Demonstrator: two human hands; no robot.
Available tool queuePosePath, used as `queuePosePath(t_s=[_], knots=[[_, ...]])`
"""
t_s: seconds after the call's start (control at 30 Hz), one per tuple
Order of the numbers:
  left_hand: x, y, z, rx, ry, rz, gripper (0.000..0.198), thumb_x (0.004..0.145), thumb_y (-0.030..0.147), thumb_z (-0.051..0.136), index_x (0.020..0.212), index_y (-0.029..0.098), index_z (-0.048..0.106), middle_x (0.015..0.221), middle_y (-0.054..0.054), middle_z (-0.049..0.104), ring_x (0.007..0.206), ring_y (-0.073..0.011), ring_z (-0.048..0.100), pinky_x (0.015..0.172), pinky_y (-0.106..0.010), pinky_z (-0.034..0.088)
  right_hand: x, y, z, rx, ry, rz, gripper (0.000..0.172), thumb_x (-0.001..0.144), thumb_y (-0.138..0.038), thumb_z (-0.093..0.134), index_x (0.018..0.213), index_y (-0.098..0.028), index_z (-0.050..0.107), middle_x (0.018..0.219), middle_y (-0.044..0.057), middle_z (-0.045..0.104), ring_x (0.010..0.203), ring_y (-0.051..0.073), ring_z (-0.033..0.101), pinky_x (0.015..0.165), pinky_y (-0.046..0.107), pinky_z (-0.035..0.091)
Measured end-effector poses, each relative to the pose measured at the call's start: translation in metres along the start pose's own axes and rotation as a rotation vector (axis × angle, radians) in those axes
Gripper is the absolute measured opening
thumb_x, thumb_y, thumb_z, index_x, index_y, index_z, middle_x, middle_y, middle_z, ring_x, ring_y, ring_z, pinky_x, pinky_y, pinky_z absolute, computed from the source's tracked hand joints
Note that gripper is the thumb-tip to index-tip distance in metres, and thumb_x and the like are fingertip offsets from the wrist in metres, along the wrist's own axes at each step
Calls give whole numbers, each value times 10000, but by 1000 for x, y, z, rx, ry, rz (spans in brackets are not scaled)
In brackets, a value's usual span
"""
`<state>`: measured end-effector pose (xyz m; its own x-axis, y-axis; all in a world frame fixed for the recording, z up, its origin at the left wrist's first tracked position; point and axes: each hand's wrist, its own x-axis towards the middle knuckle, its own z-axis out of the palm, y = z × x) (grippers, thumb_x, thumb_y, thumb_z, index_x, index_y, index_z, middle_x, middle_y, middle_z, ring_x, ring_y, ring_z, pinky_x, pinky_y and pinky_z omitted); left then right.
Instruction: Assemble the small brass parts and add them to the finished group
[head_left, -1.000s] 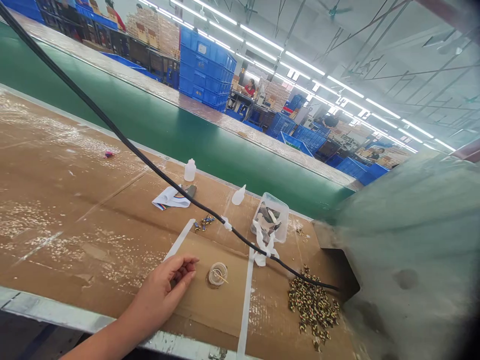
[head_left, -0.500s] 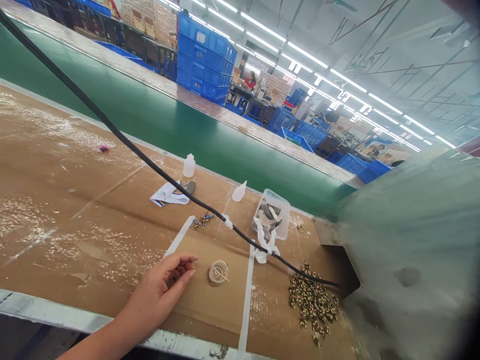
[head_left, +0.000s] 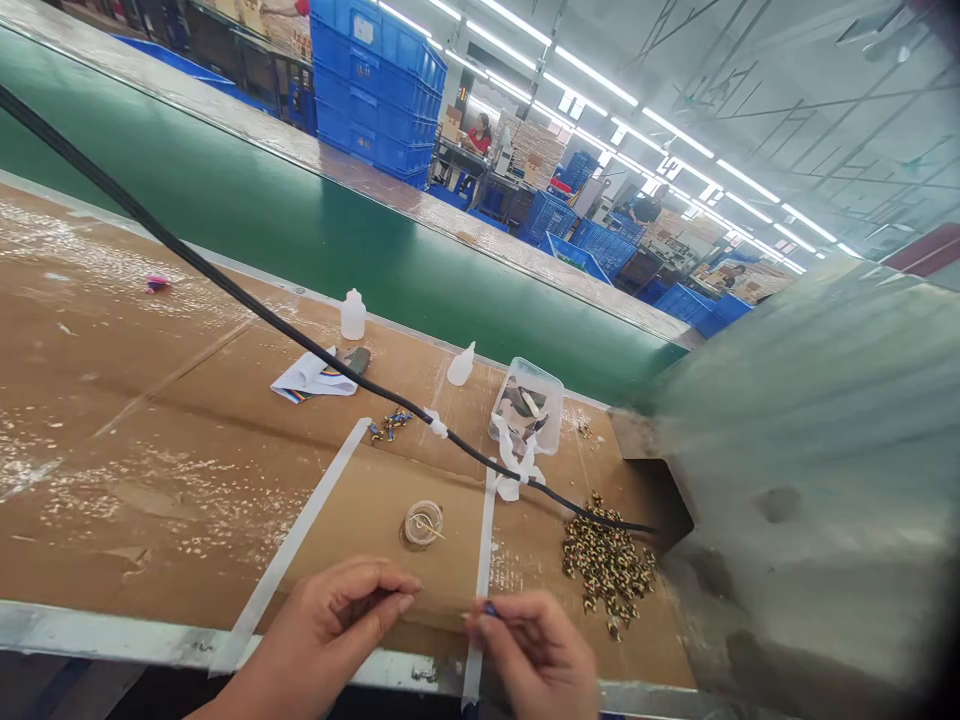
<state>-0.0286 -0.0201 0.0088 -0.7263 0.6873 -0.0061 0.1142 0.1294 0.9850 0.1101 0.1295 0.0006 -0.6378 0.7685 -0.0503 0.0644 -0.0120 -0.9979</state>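
My left hand [head_left: 330, 620] curls near the bench's front edge, pinching a small dark part [head_left: 379, 600] that is hard to make out. To its right, my right hand [head_left: 536, 655] pinches a small blue part [head_left: 490, 607] between thumb and finger. Beyond them stands a small transparent cup [head_left: 424, 525] with a thin stick in it. A heap of brass-coloured parts [head_left: 609, 565] lies right of my right hand. A little cluster of blue and gold parts [head_left: 390, 423] lies farther up the cardboard.
A black cable [head_left: 300, 340] crosses the cardboard-covered bench [head_left: 150, 420], near white tape strips [head_left: 300, 530], dropper bottles [head_left: 353, 316], a folded cloth [head_left: 311, 378] and a transparent box [head_left: 527, 405]. A grey-green sheet [head_left: 810, 470] fills the right. Behind lies a green conveyor belt [head_left: 300, 220].
My right hand has entered the view at the bottom. My left hand now sits lower, nearer the bench's front edge, and the whole view has shifted slightly.
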Motion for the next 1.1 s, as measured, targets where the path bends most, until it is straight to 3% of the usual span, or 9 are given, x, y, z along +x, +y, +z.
queuePosePath(t_s=[0.1, 0.2, 0.3, 0.47, 0.67, 0.77, 0.93, 1.1], knots=[[0, -1, -1, -104, -41, -122, 201, 799, 363, 619, 848, 254, 781, 815, -24, 764, 783, -192, 719, 725, -208, 570, 5, 6, 37, 56, -165, -7, 190, 765, -357, 777, 772, -179, 710, 742, 69, 743, 667, 203, 719, 636, 292, 607], [3, -5, -4, -229, -69, -259, 262, 748, 433, 662, 875, 241, 787, 844, -38, 773, 831, -241, 726, 756, -273, 591, 8, 5, 53, 5, -155, -137, 27, 779, -224, 745, 787, -199, 740, 748, 39, 729, 684, 176, 701, 635, 253, 584], [6, -9, -5, -316, -59, -327, 284, 698, 455, 705, 853, 233, 791, 862, -43, 778, 864, -259, 724, 789, -297, 591, 11, 3, 57, -63, -113, -267, 57, 780, -169, 732, 796, -217, 757, 754, 24, 718, 701, 163, 685, 643, 233, 561], [9, -15, -3, -338, -32, -329, 277, 684, 434, 726, 859, 229, 794, 837, -43, 772, 800, -230, 711, 764, -281, 584, 8, 10, 59, -95, -133, -258, 97, 858, -191, 662, 868, -223, 752, 824, 35, 723, 767, 171, 692, 690, 250, 564], [8, -13, -2, -341, 62, -338, 241, 639, 400, 761, 793, 218, 796, 800, -43, 755, 719, -197, 683, 677, -240, 581, 3, 21, 65, -47, -132, -238, 63, 867, -188, 648, 842, -202, 704, 813, 34, 710, 733, 174, 696, 640, 257, 577], [7, -11, -2, -364, 67, -313, 199, 650, 380, 767, 769, 222, 787, 835, -43, 754, 817, -223, 700, 725, -245, 588, 3, 17, 66, -104, -134, -317, 88, 863, -147, 638, 845, -211, 696, 821, 23, 716, 750, 162, 697, 658, 241, 569], [4, -17, -3, -379, 55, -234, 149, 710, 352, 755, 803, 235, 762, 807, -16, 751, 771, -188, 707, 711, -209, 592, 4, 8, 65, -174, -145, -486, 200, 857, -70, 609, 912, -236, 706, 880, 13, 716, 831, 140, 689, 753, 227, 558], [2, -18, -9, -316, 24, -192, 176, 752, 369, 728, 854, 226, 742, 849, -25, 763, 818, -201, 729, 774, -227, 597, 7, 5, 61, -229, -138, -502, 202, 860, -80, 599, 921, -232, 718, 890, 30, 687, 827, 142, 676, 735, 222, 551]])
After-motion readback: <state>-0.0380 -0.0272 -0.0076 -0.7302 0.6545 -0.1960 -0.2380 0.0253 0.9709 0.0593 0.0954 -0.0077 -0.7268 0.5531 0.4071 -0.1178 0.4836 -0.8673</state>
